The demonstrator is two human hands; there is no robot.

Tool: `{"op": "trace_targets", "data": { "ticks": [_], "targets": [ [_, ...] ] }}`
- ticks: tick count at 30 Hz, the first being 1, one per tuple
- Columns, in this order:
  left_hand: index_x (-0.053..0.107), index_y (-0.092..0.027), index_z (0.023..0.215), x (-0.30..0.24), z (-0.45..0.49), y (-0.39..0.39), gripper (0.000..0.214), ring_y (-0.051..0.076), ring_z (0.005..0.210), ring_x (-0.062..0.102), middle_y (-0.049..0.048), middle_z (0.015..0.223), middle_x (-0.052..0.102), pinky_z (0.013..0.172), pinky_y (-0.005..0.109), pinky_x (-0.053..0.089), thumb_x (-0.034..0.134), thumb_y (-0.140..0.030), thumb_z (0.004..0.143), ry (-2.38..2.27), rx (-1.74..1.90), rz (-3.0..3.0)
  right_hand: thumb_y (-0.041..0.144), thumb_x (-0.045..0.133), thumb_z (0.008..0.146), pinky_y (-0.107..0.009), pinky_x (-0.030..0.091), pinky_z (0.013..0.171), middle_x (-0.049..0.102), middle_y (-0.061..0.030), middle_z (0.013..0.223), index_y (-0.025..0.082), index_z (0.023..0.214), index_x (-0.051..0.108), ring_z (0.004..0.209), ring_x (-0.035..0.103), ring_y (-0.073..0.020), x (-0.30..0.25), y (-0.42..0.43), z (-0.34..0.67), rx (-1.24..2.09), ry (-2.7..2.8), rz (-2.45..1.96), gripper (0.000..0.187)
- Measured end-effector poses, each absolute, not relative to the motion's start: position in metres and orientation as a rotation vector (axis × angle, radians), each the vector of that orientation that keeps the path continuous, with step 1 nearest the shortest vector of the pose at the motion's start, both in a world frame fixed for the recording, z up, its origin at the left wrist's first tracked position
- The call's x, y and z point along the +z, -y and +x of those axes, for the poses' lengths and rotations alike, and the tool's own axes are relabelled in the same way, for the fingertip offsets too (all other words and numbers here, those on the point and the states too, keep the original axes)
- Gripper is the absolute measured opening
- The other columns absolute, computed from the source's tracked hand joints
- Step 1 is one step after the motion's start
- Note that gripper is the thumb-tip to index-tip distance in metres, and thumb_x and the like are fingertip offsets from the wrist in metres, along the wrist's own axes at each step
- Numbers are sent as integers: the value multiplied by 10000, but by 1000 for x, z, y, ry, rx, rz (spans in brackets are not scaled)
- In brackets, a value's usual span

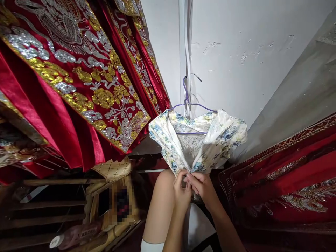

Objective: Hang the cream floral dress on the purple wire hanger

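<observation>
A white dress with blue and yellow flowers (210,140) hangs on a purple wire hanger (187,101) against the white wall. Its front opening is spread apart at the top. My left hand (181,190) and my right hand (202,185) are both closed, pinching the two edges of the opening together low on the dress. The fingertips of both hands meet at the seam. My bare knee (161,206) is raised just below and left of my hands.
Heavy red garments with gold and silver embroidery (78,80) hang at the upper left. More red embroidered fabric (286,185) lies at the right. A wooden rack (52,203) and a woven tan item (112,169) sit at the lower left.
</observation>
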State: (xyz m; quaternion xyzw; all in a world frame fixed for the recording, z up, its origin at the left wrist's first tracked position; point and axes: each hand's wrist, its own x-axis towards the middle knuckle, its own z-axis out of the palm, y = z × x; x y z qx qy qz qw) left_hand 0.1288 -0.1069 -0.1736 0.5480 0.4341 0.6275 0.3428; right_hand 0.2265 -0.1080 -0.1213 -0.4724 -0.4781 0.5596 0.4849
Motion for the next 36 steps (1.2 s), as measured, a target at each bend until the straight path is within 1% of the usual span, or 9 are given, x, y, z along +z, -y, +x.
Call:
{"op": "trace_targets", "data": {
  "ticks": [5, 12, 16, 19, 21, 25, 29, 33, 36],
  "targets": [
    [644, -203, 825, -175, 134, 108, 136, 192, 746, 556, 25, 770, 585, 694, 288, 420, 609, -258, 945, -1218, 1564, 1488, 563, 709, 828, -250, 312, 432, 593, 5, 461, 169, 642, 711, 391, 336, -80, -63, 61, 245, 1217, 1199, -1130, 435],
    [593, -204, 765, -192, 161, 94, 196, 196, 726, 539, 38, 754, 557, 678, 302, 397, 553, -250, 951, -1202, 1394, 1710, 390, 743, 840, -194, 234, 365, 596, -18, 457, 133, 630, 686, 348, 387, -51, 32, -12, 256, 1134, 1163, -920, 336],
    [670, -193, 900, -164, 149, 73, 153, 206, 791, 601, 64, 845, 642, 738, 314, 451, 551, -261, 970, -1110, 1353, 1747, 425, 688, 889, -198, 248, 379, 585, 3, 473, 153, 683, 666, 361, 389, -56, 22, 3, 249, 1102, 1197, -845, 342],
    [673, -216, 1212, -106, 128, 53, 266, 219, 919, 657, 94, 1049, 708, 836, 331, 500, 601, -321, 978, -1093, 1622, 1648, 423, 648, 906, -207, 298, 416, 580, 17, 489, 173, 704, 652, 404, 402, -71, 13, 21, 246, 1109, 1242, -839, 320],
    [641, -230, 1317, -59, 116, 38, 340, 207, 920, 668, 85, 1076, 720, 864, 339, 510, 570, -350, 1007, -1050, 1808, 1733, 405, 629, 906, -214, 310, 437, 567, 24, 483, 185, 688, 632, 420, 407, -78, 15, 28, 246, 1114, 1255, -846, 309],
    [716, -198, 1060, 10, 107, 14, 192, 180, 870, 661, 62, 979, 732, 814, 311, 516, 571, -316, 1013, -1030, 1714, 2232, 422, 639, 887, -233, 288, 453, 524, 40, 467, 205, 669, 620, 424, 402, -90, 19, 20, 248, 1105, 1321, -810, 309],
    [674, -180, 936, 29, 98, 3, 175, 165, 846, 648, 48, 895, 702, 808, 296, 509, 543, -263, 1018, -1125, 1826, 2329, 449, 667, 832, -252, 278, 476, 461, 48, 441, 204, 600, 621, 439, 381, -99, -9, -6, 254, 1097, 1347, -854, 341],
    [661, -180, 917, 15, 47, -12, 195, 140, 812, 620, 16, 869, 660, 783, 263, 507, 618, -360, 980, -1178, 2317, 1617, 405, 648, 808, -266, 276, 483, 432, 48, 420, 209, 507, 570, 430, 361, -105, -57, -5, 262, 1118, 1325, -1052, 368],
    [609, -173, 822, -20, 1, -22, 206, 100, 692, 594, -30, 735, 607, 748, 216, 516, 692, -328, 928, -917, 2283, 881, 396, 625, 819, -272, 275, 485, 425, 46, 413, 209, 512, 573, 424, 349, -108, -86, 24, 261, 1228, 1286, -1024, 363]
  ]
}}
